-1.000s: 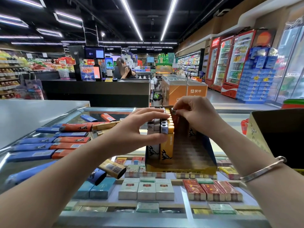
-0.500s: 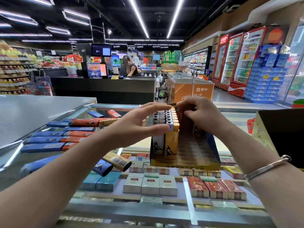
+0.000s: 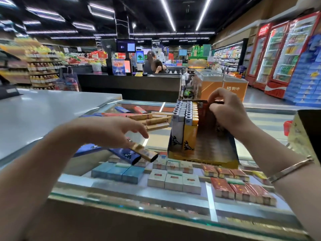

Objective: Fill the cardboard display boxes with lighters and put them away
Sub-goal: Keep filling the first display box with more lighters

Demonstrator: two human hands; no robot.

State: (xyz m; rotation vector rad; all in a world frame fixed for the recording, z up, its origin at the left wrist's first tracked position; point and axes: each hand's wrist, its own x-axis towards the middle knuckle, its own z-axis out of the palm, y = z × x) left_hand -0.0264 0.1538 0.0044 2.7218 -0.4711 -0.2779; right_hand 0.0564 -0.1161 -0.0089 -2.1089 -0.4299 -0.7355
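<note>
A cardboard display box [image 3: 210, 152] stands on the glass counter [image 3: 265, 120]. Two rows of upright lighters [image 3: 185, 119], white and yellow, fill its left side; the right side is bare. My right hand [image 3: 229, 112] is curled round the upper back wall of the box; what its fingertips pinch is hidden. My left hand [image 3: 111, 131] hovers left of the box with fingers straight and pointing down, just over a gold lighter [image 3: 145, 152] that lies across a blue lighter [image 3: 126, 153]. More loose lighters [image 3: 156, 120], gold, red and blue, lie further back on the glass.
A second open cardboard box [image 3: 303, 136] stands at the right edge. Cigarette packs [image 3: 173, 180] lie under the glass. A grey countertop [image 3: 43, 110] extends to the left. Beyond are a black checkout counter [image 3: 128, 84] with people, and drink fridges.
My left hand has left the top of the lighter rows and swung down-left to the loose lighters. My right hand stays at the back of the box. The view turned slightly.
</note>
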